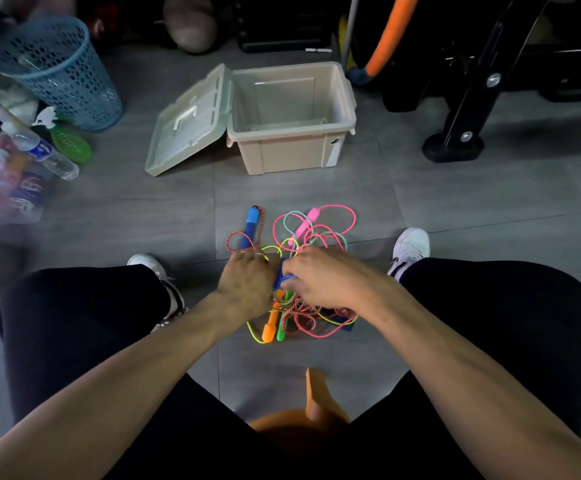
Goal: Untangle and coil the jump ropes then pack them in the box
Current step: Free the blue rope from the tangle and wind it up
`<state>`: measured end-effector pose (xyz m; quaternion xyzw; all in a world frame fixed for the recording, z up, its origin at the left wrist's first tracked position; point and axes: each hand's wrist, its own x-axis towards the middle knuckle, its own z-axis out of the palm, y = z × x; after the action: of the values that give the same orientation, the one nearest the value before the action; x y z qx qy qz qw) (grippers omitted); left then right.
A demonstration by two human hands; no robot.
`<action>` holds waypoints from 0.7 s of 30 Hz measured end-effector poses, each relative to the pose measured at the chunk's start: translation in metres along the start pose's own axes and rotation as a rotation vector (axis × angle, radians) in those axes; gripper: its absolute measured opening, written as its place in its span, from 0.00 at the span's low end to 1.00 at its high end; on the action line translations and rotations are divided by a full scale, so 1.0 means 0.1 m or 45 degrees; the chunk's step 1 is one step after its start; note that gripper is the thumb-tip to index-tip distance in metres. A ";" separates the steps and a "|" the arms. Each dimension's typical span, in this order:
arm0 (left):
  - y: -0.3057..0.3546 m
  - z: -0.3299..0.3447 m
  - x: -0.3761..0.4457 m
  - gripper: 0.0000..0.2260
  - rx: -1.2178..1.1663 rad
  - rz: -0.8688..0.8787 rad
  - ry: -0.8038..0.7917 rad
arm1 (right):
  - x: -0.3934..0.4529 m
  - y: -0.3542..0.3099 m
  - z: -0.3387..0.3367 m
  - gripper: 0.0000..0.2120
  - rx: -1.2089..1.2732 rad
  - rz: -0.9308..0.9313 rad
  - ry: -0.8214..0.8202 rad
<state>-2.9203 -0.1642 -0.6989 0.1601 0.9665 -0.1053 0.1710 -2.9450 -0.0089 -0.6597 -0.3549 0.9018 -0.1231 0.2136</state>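
Ropes (pixel 311 237) all knotted in one heap on the grey tile floor (pixel 455 209), right between two white sneakers. Hard to count the cords properly, but at least four colours showing: pink, yellow, teal-and-white, red-speckled. Handles easier to count: one blue handle (pixel 250 226) lying at the far left side of the heap, one pink handle (pixel 305 222) at the far side, plus one orange handle (pixel 270 325) and one green handle (pixel 281 329) side by side at the near edge. Maybe more buried under the hands, can't tell.

Left hand (pixel 247 284) knuckles-up on the left part of the heap, fingers curled into the yellow and red cords. Right hand (pixel 320 277) just beside it, nearly touching, closed around something blue in the middle of the tangle. Exact grip hidden by the backs of both hands.

One beige box (pixel 316 150) further out on the floor, well apart from the heap, nothing visible inside. One lid (pixel 188 124) flipped open to its left, corner resting on the tile. One blue basket (pixel 57 71) off at the far left.
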 end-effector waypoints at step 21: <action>-0.03 -0.27 -0.08 0.21 -2.304 -0.104 0.195 | 0.10 0.61 0.15 0.14 1.653 0.220 0.249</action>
<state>-2.9222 -0.1626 -0.6704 -0.0631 0.6937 0.6988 0.1630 -2.9797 0.0270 -0.6985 -0.0678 0.6850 -0.6556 0.3105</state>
